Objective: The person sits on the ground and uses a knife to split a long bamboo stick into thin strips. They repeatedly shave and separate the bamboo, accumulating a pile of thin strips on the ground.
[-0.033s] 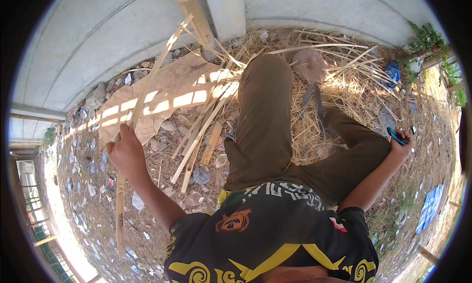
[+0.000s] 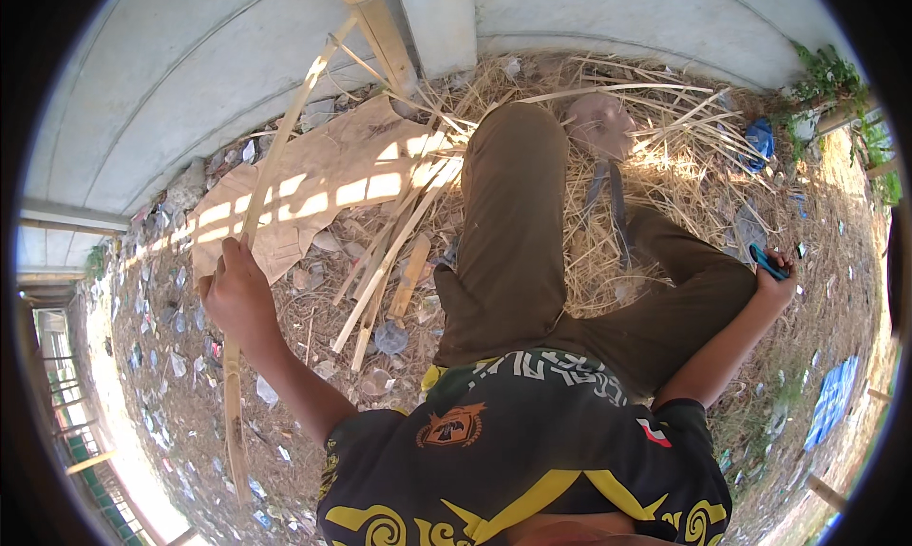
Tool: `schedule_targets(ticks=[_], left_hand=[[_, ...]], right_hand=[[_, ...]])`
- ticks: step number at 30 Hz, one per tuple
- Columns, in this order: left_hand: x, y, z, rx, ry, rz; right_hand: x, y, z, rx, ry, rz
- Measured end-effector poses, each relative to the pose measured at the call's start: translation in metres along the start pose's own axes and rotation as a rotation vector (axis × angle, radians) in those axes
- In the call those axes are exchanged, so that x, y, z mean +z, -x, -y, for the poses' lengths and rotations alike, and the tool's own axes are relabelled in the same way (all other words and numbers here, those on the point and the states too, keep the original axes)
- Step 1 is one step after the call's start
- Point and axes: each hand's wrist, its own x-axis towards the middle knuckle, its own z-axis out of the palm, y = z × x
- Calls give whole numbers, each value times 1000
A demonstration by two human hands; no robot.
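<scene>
My left hand is closed around a long, flat bamboo strip. The strip slants up toward the wall, and its lower part hangs below my fist. At the right, beside my bent knee, my right hand grips a small teal-handled tool; its working end is too small to make out. Several split bamboo strips lie on the ground left of my raised knee. Under the upper part of the held strip spreads a brown cardboard sheet.
Pale wall panels and a thick bamboo pole stand ahead. Thin shavings are heaped around a brownish rounded object beyond my legs. Litter dots the dry ground. A blue sheet lies at the far right.
My left hand has shifted slightly left and up, and the strip's upper end has swung left. The right hand with its teal-handled tool stays about where it was.
</scene>
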Motion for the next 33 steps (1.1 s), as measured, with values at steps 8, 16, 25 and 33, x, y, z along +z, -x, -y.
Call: schedule_targets(ticks=[8, 16, 25, 33], left_hand=[[-33, -26, -33, -12, 172, -201], [-42, -67, -109, 96, 430, -243], [-56, -99, -204, 247, 668, -50], [-42, -69, -238, 456, 542, 72]], right_hand=[[63, 51, -71, 52, 1096, 197], [73, 136, -225, 283, 1874, 978], [-20, 137, -285, 257, 2325, 1597], [-84, -4, -312, 458, 2534, 746]])
